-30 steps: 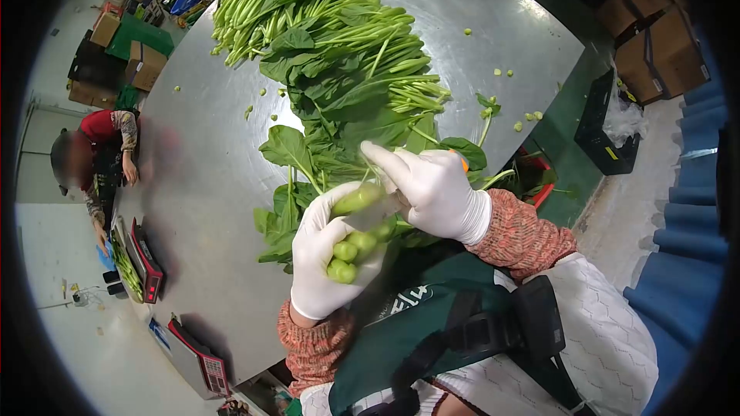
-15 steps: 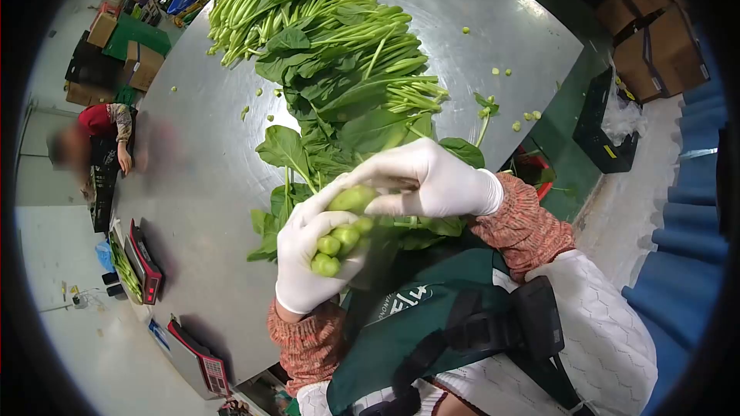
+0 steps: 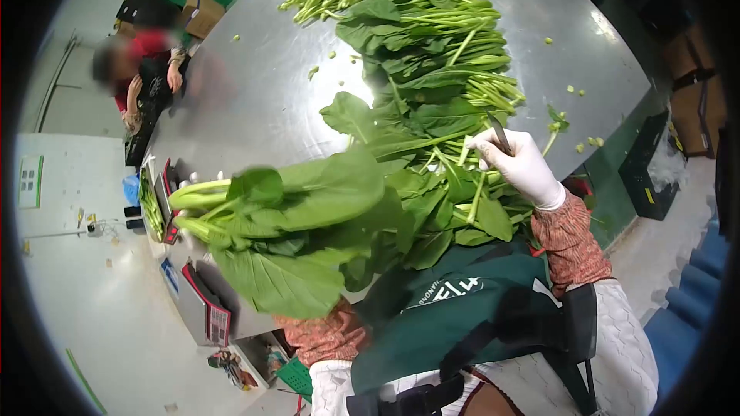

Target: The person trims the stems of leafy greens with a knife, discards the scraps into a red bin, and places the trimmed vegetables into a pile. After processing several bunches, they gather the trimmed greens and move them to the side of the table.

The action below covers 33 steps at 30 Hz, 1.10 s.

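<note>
My left hand (image 3: 194,178), in a white glove, grips a bunch of leafy greens (image 3: 301,208) at the left of the table. Only its fingertips show past the pale stalks; the leaves hide the rest. My gloved right hand (image 3: 520,166) is closed around a small dark blade (image 3: 500,135), above cut greens close to my apron. A long heap of leafy greens (image 3: 416,62) runs up the middle of the metal table (image 3: 270,92), with stalk ends facing right.
Two red-framed scales (image 3: 206,304) stand along the left edge. A person (image 3: 146,69) is at the far left side. Small cut stalk ends (image 3: 593,141) lie at the right of the table. A black crate (image 3: 644,169) and cardboard boxes (image 3: 694,112) are on the right.
My hands have parted. My left hand has swung left with the greens, now leaves toward me; my right hand has moved right, its blade now visible. The whole view has shifted.
</note>
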Each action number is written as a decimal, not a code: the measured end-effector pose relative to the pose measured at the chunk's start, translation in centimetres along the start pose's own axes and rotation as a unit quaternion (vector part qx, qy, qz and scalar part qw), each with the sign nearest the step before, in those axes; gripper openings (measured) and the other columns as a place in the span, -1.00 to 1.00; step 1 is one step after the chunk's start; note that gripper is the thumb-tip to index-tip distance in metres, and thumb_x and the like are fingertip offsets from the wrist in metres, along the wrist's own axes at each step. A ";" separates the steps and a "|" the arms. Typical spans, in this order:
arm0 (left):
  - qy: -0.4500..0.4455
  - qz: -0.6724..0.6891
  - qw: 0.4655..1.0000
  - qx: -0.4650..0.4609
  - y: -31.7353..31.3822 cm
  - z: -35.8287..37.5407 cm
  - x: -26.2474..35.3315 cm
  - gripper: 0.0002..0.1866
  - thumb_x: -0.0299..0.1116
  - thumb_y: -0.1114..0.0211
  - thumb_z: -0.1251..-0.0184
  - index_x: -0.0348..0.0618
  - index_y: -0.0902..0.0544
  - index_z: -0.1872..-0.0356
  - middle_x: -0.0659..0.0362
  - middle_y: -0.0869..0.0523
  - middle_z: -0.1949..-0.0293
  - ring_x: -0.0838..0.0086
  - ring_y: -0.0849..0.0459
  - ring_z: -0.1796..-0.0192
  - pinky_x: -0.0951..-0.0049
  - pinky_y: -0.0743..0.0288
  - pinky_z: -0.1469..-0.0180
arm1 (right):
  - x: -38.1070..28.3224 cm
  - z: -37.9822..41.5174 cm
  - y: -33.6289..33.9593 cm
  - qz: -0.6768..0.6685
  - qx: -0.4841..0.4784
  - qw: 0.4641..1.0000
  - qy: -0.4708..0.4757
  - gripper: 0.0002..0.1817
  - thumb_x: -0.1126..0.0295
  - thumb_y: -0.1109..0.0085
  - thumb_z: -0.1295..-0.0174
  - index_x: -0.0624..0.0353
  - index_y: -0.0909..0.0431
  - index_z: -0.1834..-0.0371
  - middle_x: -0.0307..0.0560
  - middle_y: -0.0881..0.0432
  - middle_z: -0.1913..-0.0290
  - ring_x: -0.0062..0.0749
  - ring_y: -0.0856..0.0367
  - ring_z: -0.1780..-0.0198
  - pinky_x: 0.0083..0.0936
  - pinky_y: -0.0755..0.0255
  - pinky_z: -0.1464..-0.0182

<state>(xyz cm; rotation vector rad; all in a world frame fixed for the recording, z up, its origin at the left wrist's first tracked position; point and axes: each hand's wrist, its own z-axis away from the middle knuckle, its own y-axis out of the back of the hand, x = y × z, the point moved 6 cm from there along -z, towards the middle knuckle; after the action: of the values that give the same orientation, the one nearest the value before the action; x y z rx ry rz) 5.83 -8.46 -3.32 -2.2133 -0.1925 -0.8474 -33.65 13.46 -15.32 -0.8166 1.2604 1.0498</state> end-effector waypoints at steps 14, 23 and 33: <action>0.055 0.032 0.748 0.661 30.4 9.6 -1.5 -0.55 -0.07 -0.17 -0.35 -0.04 -0.59 -0.17 0.09 -0.64 -0.21 0.08 -0.56 -0.23 -0.14 -0.44 -0.26 | 2.0 -3.0 0.7 0.069 0.060 0.986 -0.141 -0.81 0.44 -0.12 -0.45 0.28 -0.71 0.08 -0.33 -0.61 0.45 -0.75 -0.47 0.42 -0.71 -0.33 0.33; 0.028 0.001 0.740 0.672 44.4 -3.5 5.1 -0.28 0.04 -0.32 -0.25 -0.02 -0.39 -0.39 0.02 -0.40 -0.42 -0.07 -0.29 -0.46 -0.41 -0.19 -0.38 | 2.3 -6.7 3.4 0.030 0.171 0.969 -0.173 -0.77 0.34 -0.02 -0.53 0.22 -0.64 0.14 -0.36 -0.52 0.59 -0.82 -0.20 0.73 -0.72 0.01 0.67; 0.132 -0.005 0.697 0.705 38.8 0.1 -1.8 -0.19 0.00 -0.41 -0.27 -0.28 -0.24 -0.34 -0.18 -0.19 -0.43 -0.13 -0.20 -0.49 -0.49 -0.20 -0.35 | 1.4 -7.3 2.4 0.072 0.123 0.976 -0.165 -0.47 0.65 -0.21 -0.14 0.37 -0.46 -0.26 -0.26 -0.60 0.15 -0.77 -0.39 0.33 -0.74 -0.33 0.27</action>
<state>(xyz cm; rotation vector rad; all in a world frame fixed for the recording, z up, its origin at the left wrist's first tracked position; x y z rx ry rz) 19.15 -35.73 -27.56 -0.6152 -0.5021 -0.6126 -38.45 7.75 -17.70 -0.3481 1.1466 1.0678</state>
